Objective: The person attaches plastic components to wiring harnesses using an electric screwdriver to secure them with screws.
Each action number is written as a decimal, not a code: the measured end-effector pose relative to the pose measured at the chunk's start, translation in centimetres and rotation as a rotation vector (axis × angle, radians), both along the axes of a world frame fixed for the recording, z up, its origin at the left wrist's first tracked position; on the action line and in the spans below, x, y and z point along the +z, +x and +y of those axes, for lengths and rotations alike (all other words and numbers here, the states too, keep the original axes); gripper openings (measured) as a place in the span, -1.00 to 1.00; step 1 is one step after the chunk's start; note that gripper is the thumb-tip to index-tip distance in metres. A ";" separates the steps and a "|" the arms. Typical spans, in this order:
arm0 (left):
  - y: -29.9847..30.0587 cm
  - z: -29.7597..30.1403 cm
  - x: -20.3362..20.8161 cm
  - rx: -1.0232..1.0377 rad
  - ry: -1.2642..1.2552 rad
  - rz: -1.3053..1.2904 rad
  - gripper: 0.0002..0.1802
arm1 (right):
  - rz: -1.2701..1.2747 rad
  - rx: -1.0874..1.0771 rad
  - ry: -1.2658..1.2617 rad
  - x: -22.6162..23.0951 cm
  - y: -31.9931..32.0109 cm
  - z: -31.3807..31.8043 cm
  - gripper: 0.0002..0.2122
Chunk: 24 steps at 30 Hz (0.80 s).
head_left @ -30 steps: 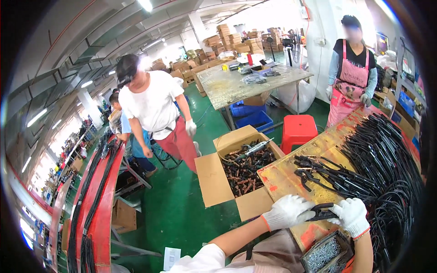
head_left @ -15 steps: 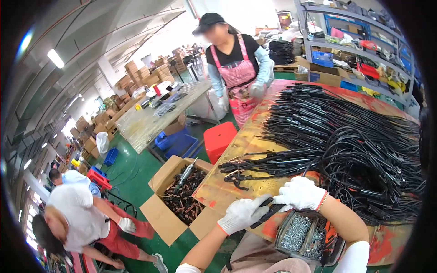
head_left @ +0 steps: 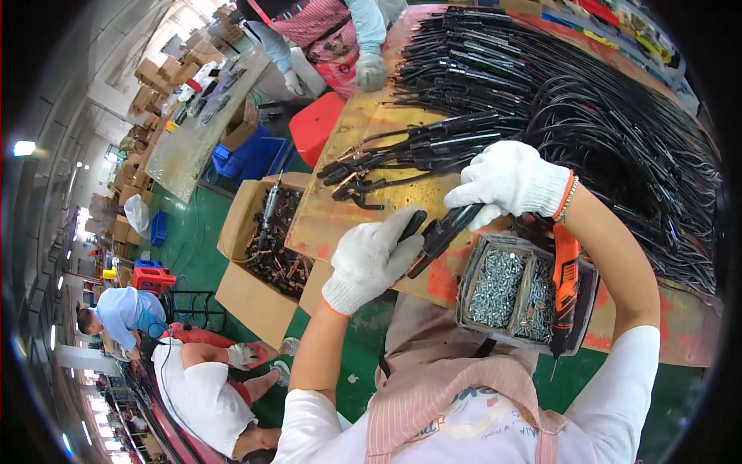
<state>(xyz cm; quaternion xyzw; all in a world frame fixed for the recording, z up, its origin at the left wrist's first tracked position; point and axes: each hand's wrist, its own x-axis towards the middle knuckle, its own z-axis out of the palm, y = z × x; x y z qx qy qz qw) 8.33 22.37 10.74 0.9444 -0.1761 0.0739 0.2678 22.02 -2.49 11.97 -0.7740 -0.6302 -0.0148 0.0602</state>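
In front of me, above the table's near edge, both gloved hands hold a long black plastic handle [head_left: 446, 237], tilted. My right hand [head_left: 506, 185] grips its upper right end with fingers closed. My left hand [head_left: 371, 259] is closed around the lower left end, and a short black piece [head_left: 413, 224] sticks up between its fingers. Whether the two black parts are joined, I cannot tell. Close to my right forearm, a two-part tray [head_left: 464, 309] holds small silver screws [head_left: 496, 286]. An orange and black electric screwdriver [head_left: 566, 278] lies across its right side.
Black cables with copper-tipped holders [head_left: 464, 127] cover much of the table [head_left: 363, 127]. An open cardboard box [head_left: 232, 224] of copper and black parts stands left, a tool on top. Ahead are a red stool [head_left: 315, 127] and an aproned co-worker [head_left: 332, 39]; other people are at left.
My view has tipped down, bringing my apron and the whole tray into sight. The black handle has come up off the tray area, and the short piece now stands apart from it.
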 end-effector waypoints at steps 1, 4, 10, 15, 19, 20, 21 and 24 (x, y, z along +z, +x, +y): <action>-0.1 -0.1 0.2 0.004 -0.003 0.011 -0.59 | -0.053 0.013 0.005 0.0 -0.1 -0.2 -0.59; 0.0 -0.5 0.8 0.025 -0.046 0.161 -0.58 | -0.222 0.031 0.071 -1.2 -0.2 -1.0 -0.60; 0.4 -2.2 -1.1 0.021 -0.087 -0.167 -0.65 | -0.393 0.112 0.192 -0.9 -2.5 1.7 -0.73; -0.3 -3.0 -3.3 0.125 -0.171 -0.419 -0.69 | -0.370 0.135 0.200 1.2 -3.1 1.8 -0.73; -0.1 -3.9 -3.5 0.193 -0.176 -0.502 -0.74 | -0.429 0.129 0.207 1.1 -3.9 2.0 -0.63; 0.0 -3.7 -3.8 0.198 -0.186 -0.470 -0.75 | -0.435 0.116 0.171 0.9 -4.3 2.0 -0.61; 0.3 -3.9 -4.3 0.181 -0.211 -0.433 -0.76 | -0.442 0.081 0.123 0.6 -4.6 1.7 -0.58; -0.4 -3.5 -5.0 0.160 -0.239 -0.414 -0.76 | -0.336 0.113 0.034 -1.3 -3.9 1.4 -0.53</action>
